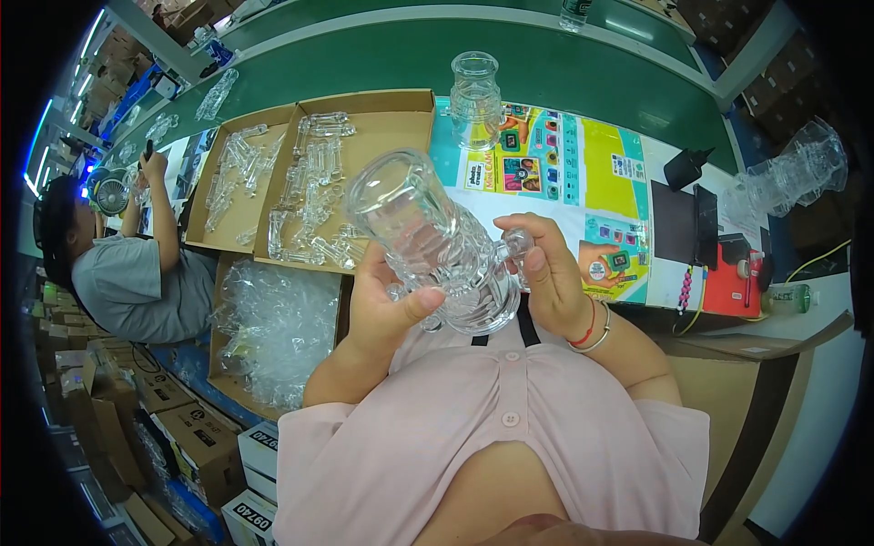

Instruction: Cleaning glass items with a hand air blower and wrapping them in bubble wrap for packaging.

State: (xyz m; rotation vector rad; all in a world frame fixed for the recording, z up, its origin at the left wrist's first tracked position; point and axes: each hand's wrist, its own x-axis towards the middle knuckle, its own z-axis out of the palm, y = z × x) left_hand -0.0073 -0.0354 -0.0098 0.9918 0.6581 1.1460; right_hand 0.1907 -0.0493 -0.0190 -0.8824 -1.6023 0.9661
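Note:
In front of my chest a large clear mug-like vessel (428, 227) is held tilted, its wide round end up and to the left. My left hand (391, 296) wraps round its lower left side. My right hand (551, 273) grips a small clear knobbed piece (512, 250) at the vessel's right side, thumb and fingers closed round it. This piece touches the vessel; whether it is fixed there I cannot tell. Beyond my hands stands another clear vessel (475, 105), upright on a colourful printed sheet (601, 150).
Two shallow cardboard trays (387, 114) of clear handle-like pieces (319, 182) lie left, above a box of clear plastic bags (273, 328). Stacked clear vessels (792, 173), a black bottle (687, 168) and a red item (736, 278) are right. A co-worker in grey (137, 282) sits far left.

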